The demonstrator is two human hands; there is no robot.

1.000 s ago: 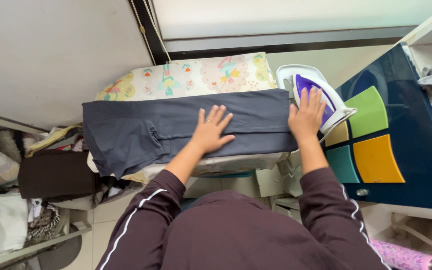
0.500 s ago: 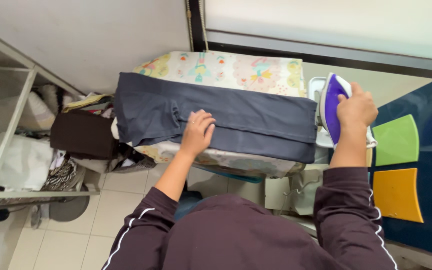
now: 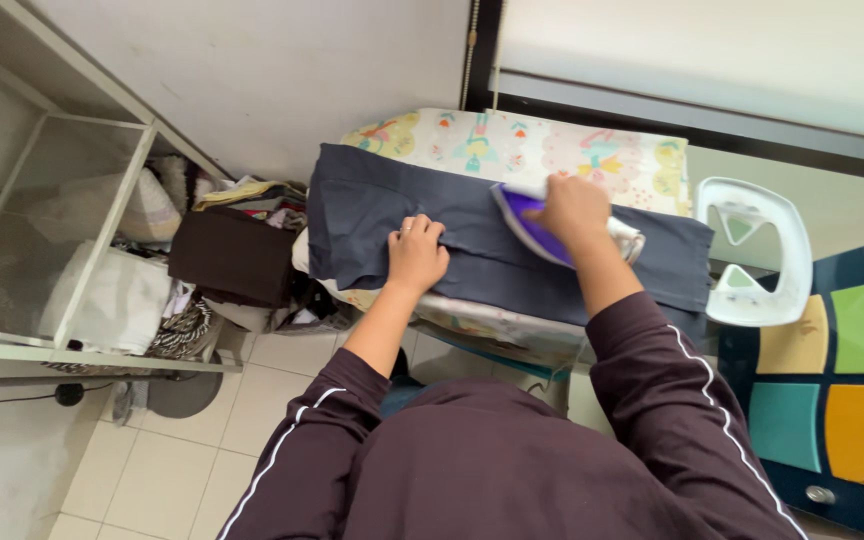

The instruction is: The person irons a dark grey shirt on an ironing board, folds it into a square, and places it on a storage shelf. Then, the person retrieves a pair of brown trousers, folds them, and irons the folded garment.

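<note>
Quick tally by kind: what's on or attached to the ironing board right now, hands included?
Hands: 2, left hand flat on the cloth, right hand gripping the iron
Irons: 1, purple and white iron
Garments: 1, dark grey garment
Iron rests: 1, empty white iron rest
Total: 5

— How is the scene lit?
— Soft, even daylight is seen throughout; the brightest area is the pale window pane (image 3: 712, 60) at the top right, which is nearly washed out. No hard glare is found elsewhere.

— Are shadows cast?
— Only faint, diffuse ones are seen, under the ironing board (image 3: 532, 150) and below the shelf frame (image 3: 72, 200).

— Is anything blurred or bent?
— Slight motion softness is noticed at the right hand (image 3: 574, 208). Straight lines are bowed toward the edges, and the dark sleeves at the bottom are rendered soft.
</note>
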